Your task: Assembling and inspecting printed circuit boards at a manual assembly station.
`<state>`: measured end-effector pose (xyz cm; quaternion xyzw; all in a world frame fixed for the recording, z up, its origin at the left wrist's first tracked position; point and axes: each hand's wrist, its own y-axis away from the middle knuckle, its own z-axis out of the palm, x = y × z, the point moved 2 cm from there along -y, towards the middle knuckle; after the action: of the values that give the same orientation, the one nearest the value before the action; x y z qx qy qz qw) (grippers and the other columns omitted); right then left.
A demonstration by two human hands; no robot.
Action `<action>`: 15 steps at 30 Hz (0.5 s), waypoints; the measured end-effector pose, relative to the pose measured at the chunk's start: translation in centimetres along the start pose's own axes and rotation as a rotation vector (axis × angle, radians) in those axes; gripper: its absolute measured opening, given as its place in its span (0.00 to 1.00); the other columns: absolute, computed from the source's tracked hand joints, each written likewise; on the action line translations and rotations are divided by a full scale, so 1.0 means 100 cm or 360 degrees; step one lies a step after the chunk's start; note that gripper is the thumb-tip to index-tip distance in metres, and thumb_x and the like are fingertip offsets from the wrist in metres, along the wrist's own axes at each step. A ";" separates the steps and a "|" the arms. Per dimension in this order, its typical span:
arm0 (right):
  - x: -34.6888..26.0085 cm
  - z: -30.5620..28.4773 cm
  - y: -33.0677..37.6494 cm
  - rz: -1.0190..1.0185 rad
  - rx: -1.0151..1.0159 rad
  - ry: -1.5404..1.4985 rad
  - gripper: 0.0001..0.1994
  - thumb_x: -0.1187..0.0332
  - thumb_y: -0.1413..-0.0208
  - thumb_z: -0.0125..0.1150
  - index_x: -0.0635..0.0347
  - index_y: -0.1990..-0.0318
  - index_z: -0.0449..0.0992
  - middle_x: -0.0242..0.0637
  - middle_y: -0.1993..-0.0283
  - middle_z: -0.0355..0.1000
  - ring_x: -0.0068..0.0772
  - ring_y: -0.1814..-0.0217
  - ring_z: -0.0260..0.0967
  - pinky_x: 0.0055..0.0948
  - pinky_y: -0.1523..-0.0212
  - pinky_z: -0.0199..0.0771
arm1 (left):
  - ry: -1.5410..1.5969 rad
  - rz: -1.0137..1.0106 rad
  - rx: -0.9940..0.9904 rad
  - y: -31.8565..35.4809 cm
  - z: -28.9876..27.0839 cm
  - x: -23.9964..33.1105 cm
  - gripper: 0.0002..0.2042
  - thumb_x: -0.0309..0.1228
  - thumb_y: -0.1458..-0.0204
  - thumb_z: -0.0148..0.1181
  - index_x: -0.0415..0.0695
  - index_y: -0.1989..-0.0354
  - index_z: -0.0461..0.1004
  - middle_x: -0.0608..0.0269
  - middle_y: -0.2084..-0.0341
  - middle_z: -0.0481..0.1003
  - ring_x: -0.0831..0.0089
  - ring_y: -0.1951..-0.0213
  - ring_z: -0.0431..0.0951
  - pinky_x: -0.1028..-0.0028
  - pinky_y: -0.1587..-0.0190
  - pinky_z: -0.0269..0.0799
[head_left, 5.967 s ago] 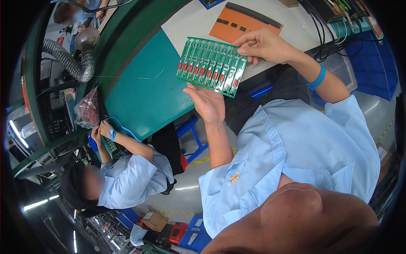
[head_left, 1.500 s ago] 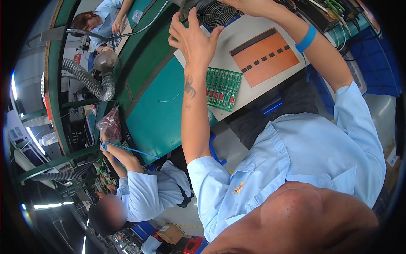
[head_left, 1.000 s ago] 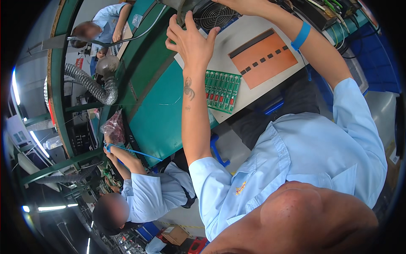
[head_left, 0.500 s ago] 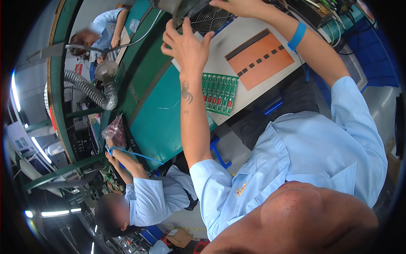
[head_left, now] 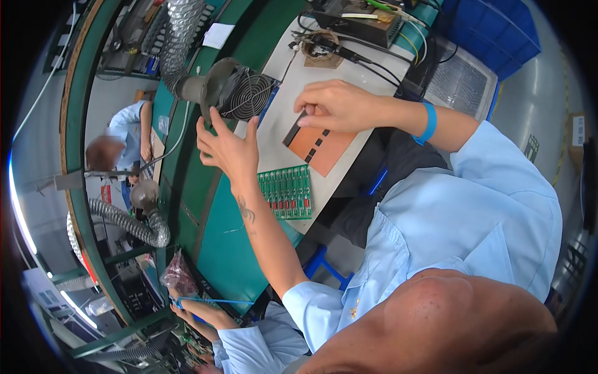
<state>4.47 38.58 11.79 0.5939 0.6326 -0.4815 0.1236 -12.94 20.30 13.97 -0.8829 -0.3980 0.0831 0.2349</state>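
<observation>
Forms a counter (head_left: 358, 71), part white, part teal; carries a green circuit-board panel (head_left: 288, 194), an orange dark-marked sheet (head_left: 333, 148), a fan (head_left: 250, 96), a round holder (head_left: 319, 50).

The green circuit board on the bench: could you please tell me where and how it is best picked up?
I would pinch the green circuit board by its right edge, above the row of red parts, coming from the right of the picture. It appears to lie flat, and that edge is uncovered, whereas the left forearm crosses its left side.

Head-worn fisheye — downward, near
</observation>
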 end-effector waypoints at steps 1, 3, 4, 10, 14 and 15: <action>0.001 -0.004 0.009 -0.0023 -0.0005 -0.0042 0.10 0.65 0.41 0.65 0.62 0.59 0.80 0.34 0.67 0.76 0.33 0.70 0.70 0.32 0.67 0.72 | 0.0001 -0.0010 -0.0006 0.002 -0.003 0.001 0.41 0.51 0.51 0.70 0.45 0.32 0.62 0.42 0.33 0.54 0.43 0.38 0.56 0.38 0.38 0.49; 0.001 -0.022 0.029 0.0055 -0.0009 -0.0097 0.09 0.67 0.41 0.66 0.63 0.59 0.80 0.34 0.67 0.76 0.30 0.71 0.69 0.29 0.69 0.70 | 0.0049 0.0017 -0.0016 0.006 -0.010 0.010 0.41 0.51 0.51 0.70 0.44 0.31 0.61 0.42 0.32 0.54 0.43 0.37 0.56 0.38 0.38 0.48; 0.000 -0.034 0.037 0.0114 -0.0029 -0.0171 0.09 0.68 0.42 0.67 0.64 0.58 0.80 0.34 0.67 0.76 0.27 0.72 0.69 0.26 0.70 0.69 | 0.0077 0.0022 -0.0023 0.008 -0.016 0.016 0.41 0.51 0.50 0.70 0.44 0.31 0.61 0.42 0.32 0.54 0.43 0.37 0.56 0.38 0.37 0.48; 0.001 -0.113 0.100 0.0111 0.0497 -0.0226 0.11 0.73 0.41 0.65 0.63 0.51 0.80 0.29 0.70 0.74 0.15 0.77 0.61 0.16 0.76 0.61 | 0.0312 0.0230 0.0022 0.054 -0.068 0.080 0.41 0.44 0.50 0.72 0.40 0.30 0.59 0.44 0.33 0.58 0.47 0.35 0.59 0.47 0.34 0.52; 0.041 -0.181 0.124 -0.0133 0.1089 -0.0227 0.16 0.73 0.35 0.56 0.61 0.41 0.73 0.30 0.67 0.74 0.15 0.77 0.61 0.17 0.79 0.60 | 0.0870 0.0388 0.0176 0.121 -0.070 0.106 0.32 0.30 0.50 0.69 0.40 0.35 0.65 0.49 0.39 0.68 0.53 0.41 0.68 0.59 0.38 0.62; 0.046 -0.191 0.126 -0.0081 0.1101 -0.0227 0.16 0.73 0.35 0.56 0.61 0.41 0.73 0.30 0.68 0.74 0.15 0.77 0.61 0.17 0.79 0.59 | 0.1064 0.0419 0.0179 0.143 -0.059 0.105 0.30 0.30 0.49 0.68 0.40 0.37 0.65 0.49 0.44 0.71 0.56 0.46 0.71 0.62 0.42 0.66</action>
<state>22.12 53.79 12.25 0.5494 0.4365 -0.7105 -0.0531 5.57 17.82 12.71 -0.8907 -0.1770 -0.1589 0.3874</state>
